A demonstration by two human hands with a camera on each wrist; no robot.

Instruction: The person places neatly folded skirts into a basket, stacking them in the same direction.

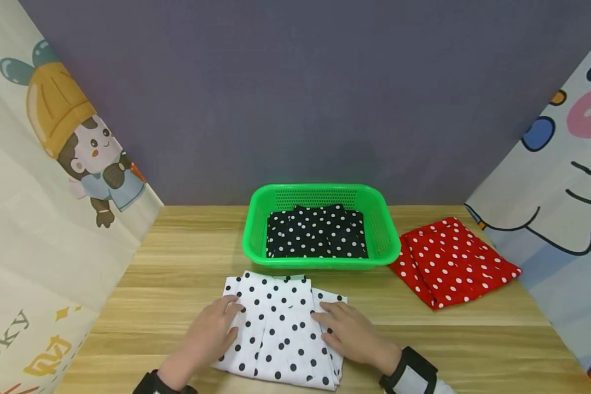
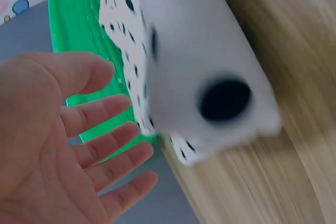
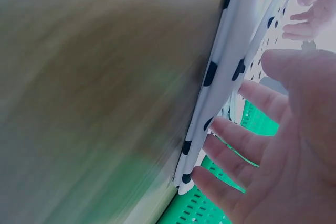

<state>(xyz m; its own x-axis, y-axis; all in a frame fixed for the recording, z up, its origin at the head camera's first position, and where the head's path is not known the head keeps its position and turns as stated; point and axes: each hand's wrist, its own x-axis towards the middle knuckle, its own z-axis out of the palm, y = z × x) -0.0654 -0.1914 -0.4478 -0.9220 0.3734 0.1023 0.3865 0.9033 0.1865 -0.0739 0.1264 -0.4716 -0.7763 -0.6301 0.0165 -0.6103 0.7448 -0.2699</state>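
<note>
A white cloth with black dots (image 1: 280, 328), folded into a layered bundle, lies on the wooden table in front of me. My left hand (image 1: 209, 331) is over its left edge, fingers spread and loosely bent. Over its right edge is my right hand (image 1: 349, 331), with its fingers relaxed too. In the left wrist view the left hand (image 2: 79, 135) faces the cloth (image 2: 194, 61) with an open palm. The right wrist view has the right hand (image 3: 262, 145) with fingertips right at the folded edge of the cloth (image 3: 226, 82).
Behind the white cloth stands a green plastic basket (image 1: 320, 264) with a folded black cloth with white dots (image 1: 317, 232) in it. A folded red cloth with white dots (image 1: 453, 262) lies to the right, its corner close to the basket. A grey wall (image 1: 305, 98) rises behind.
</note>
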